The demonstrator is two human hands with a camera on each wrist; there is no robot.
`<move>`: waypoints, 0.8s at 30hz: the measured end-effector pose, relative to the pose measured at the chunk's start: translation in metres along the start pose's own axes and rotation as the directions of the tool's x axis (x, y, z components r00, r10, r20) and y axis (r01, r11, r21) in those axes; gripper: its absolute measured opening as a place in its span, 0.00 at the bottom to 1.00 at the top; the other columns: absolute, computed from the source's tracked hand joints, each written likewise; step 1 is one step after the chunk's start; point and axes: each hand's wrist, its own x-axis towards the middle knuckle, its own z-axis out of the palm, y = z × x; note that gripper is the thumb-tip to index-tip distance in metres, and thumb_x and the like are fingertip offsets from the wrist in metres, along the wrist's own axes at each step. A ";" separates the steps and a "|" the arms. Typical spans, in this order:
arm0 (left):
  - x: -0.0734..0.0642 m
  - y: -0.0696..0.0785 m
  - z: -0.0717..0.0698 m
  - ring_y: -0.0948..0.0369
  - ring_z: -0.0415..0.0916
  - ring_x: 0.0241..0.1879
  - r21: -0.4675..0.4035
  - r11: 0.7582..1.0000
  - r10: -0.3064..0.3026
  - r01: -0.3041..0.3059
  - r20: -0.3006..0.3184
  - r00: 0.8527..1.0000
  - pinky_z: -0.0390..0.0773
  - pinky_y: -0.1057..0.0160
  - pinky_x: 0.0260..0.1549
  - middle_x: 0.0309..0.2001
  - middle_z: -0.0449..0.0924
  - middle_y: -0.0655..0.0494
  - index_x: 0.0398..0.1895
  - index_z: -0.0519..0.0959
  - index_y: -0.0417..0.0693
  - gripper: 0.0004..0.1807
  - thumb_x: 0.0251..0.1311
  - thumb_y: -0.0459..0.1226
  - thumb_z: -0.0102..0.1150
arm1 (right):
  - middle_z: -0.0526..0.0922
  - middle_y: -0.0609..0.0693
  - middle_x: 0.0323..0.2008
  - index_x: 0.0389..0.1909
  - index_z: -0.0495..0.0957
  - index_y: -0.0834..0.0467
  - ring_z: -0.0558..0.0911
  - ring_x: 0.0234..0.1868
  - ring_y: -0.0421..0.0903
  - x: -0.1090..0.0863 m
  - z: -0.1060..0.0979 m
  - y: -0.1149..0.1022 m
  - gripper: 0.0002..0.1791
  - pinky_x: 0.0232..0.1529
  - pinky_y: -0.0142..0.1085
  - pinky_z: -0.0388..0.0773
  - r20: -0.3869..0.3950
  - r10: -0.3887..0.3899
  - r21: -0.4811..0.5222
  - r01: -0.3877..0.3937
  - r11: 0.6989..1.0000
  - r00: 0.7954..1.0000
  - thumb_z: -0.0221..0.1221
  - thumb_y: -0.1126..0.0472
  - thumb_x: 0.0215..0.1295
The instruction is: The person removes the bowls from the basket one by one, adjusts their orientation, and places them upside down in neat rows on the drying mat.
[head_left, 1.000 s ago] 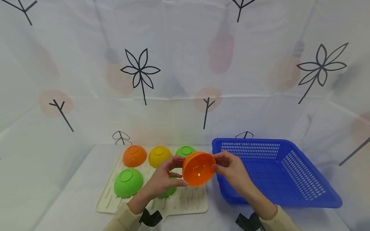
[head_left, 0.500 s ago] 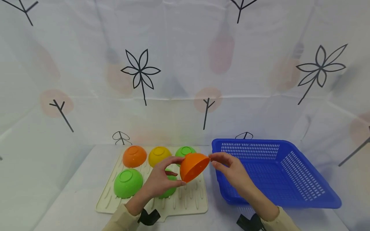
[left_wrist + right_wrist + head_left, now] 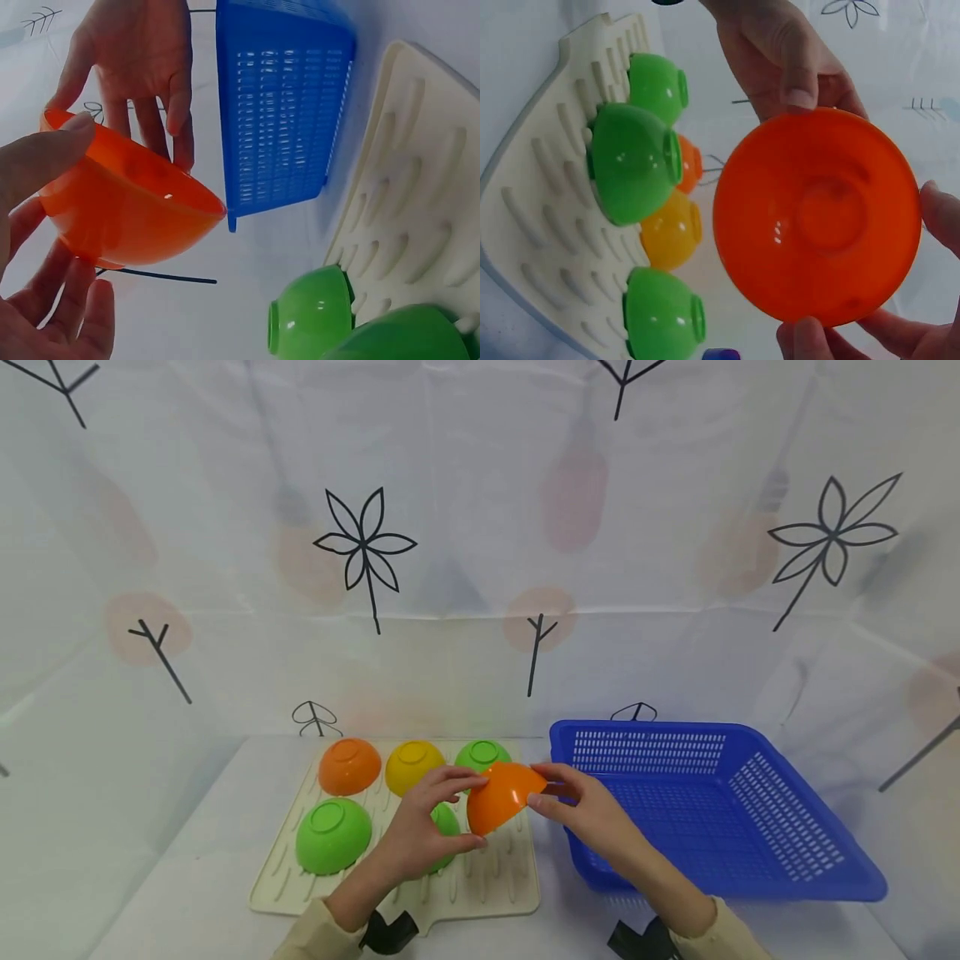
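An orange bowl (image 3: 502, 795) is held tilted in the air between both hands, in front of the drying mat (image 3: 510, 893). My left hand (image 3: 420, 822) grips it from the left; in the left wrist view, its thumb lies over the rim and fingers curl beneath the base. My right hand (image 3: 592, 810) pinches the rim on the right side, thumb in front. The right wrist view looks into the bowl's bare inside (image 3: 832, 217). Upside down on the mat rest another orange bowl (image 3: 349, 767), a yellow bowl (image 3: 412, 767) and several green bowls (image 3: 333, 835), one partly behind my left hand.
A blue perforated basket (image 3: 787, 877) stands to the right of the mat on the white-covered table (image 3: 195, 852). A white patterned cloth (image 3: 465, 677) hangs behind. Black straps with camera mounts (image 3: 388, 933) are on both wrists.
The orange bowl has been turned in the hands, its opening swinging away from the head view. My right hand shifted from fingertips at the rim to a thumb-and-finger pinch; the left keeps hold.
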 end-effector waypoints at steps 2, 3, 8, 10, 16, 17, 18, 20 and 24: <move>0.000 -0.001 0.001 0.60 0.70 0.58 -0.011 1.000 0.017 -0.017 -0.007 1.000 0.80 0.59 0.47 0.60 0.74 0.65 0.60 0.80 0.61 0.34 0.45 0.44 0.80 | 0.78 0.51 0.59 0.65 0.74 0.54 0.78 0.58 0.53 0.000 0.001 0.001 0.31 0.57 0.52 0.77 0.002 0.006 0.019 -0.006 1.000 1.000 0.66 0.46 0.63; -0.001 -0.001 0.001 0.60 0.70 0.58 -0.021 1.000 0.021 -0.021 -0.010 1.000 0.79 0.59 0.48 0.60 0.74 0.65 0.61 0.80 0.61 0.34 0.45 0.44 0.80 | 0.78 0.51 0.59 0.65 0.74 0.53 0.78 0.58 0.53 0.000 0.001 0.001 0.31 0.57 0.53 0.77 0.006 0.006 0.027 -0.006 1.000 1.000 0.66 0.46 0.63; -0.001 -0.005 0.002 0.58 0.70 0.59 -0.117 0.993 0.019 -0.020 -0.010 1.000 0.79 0.56 0.50 0.63 0.73 0.62 0.65 0.75 0.59 0.38 0.47 0.49 0.77 | 0.78 0.53 0.59 0.65 0.73 0.56 0.78 0.57 0.52 -0.002 0.000 0.001 0.30 0.59 0.53 0.75 0.044 -0.013 0.076 0.010 0.997 0.999 0.64 0.47 0.65; -0.001 -0.008 0.003 0.57 0.69 0.60 -0.173 0.985 0.001 0.001 0.011 1.000 0.79 0.55 0.51 0.64 0.71 0.61 0.68 0.72 0.60 0.41 0.47 0.53 0.76 | 0.77 0.54 0.60 0.66 0.72 0.58 0.77 0.59 0.54 -0.003 -0.002 0.001 0.31 0.59 0.53 0.75 0.068 -0.033 0.098 0.026 0.995 0.997 0.64 0.48 0.66; 0.001 -0.010 0.006 0.56 0.65 0.64 -0.313 0.945 -0.058 0.095 0.126 0.990 0.77 0.55 0.54 0.67 0.68 0.62 0.72 0.66 0.60 0.49 0.44 0.57 0.76 | 0.72 0.61 0.65 0.68 0.68 0.63 0.72 0.65 0.61 -0.007 -0.005 0.003 0.32 0.59 0.51 0.75 0.145 -0.132 0.164 0.107 0.981 0.981 0.63 0.52 0.67; 0.001 -0.009 0.006 0.56 0.65 0.64 -0.324 0.940 -0.062 0.105 0.140 0.988 0.77 0.55 0.55 0.67 0.68 0.62 0.72 0.66 0.59 0.50 0.44 0.57 0.77 | 0.71 0.62 0.66 0.68 0.68 0.63 0.72 0.65 0.62 -0.007 -0.005 0.003 0.32 0.59 0.50 0.76 0.154 -0.150 0.172 0.123 0.977 0.977 0.63 0.53 0.67; 0.001 -0.009 0.006 0.56 0.64 0.65 -0.333 0.936 -0.068 0.116 0.152 0.986 0.76 0.55 0.56 0.67 0.68 0.62 0.72 0.66 0.60 0.50 0.43 0.56 0.77 | 0.71 0.63 0.66 0.68 0.67 0.64 0.71 0.65 0.62 -0.007 -0.005 0.004 0.32 0.59 0.48 0.76 0.163 -0.168 0.182 0.138 0.974 0.972 0.62 0.54 0.67; 0.001 -0.009 0.006 0.56 0.63 0.66 -0.351 0.927 -0.072 0.129 0.173 0.982 0.75 0.54 0.57 0.68 0.68 0.62 0.72 0.65 0.60 0.50 0.44 0.56 0.78 | 0.70 0.63 0.66 0.69 0.66 0.65 0.72 0.65 0.62 -0.008 -0.006 0.006 0.33 0.59 0.46 0.76 0.177 -0.197 0.197 0.162 0.967 0.964 0.62 0.55 0.67; 0.002 -0.009 0.005 0.57 0.63 0.67 -0.385 0.910 -0.072 0.152 0.214 0.974 0.73 0.54 0.60 0.69 0.67 0.60 0.73 0.63 0.60 0.50 0.46 0.54 0.77 | 0.71 0.63 0.65 0.69 0.66 0.65 0.73 0.64 0.60 -0.006 -0.007 0.008 0.32 0.61 0.39 0.74 0.195 -0.237 0.219 0.193 0.957 0.952 0.61 0.57 0.68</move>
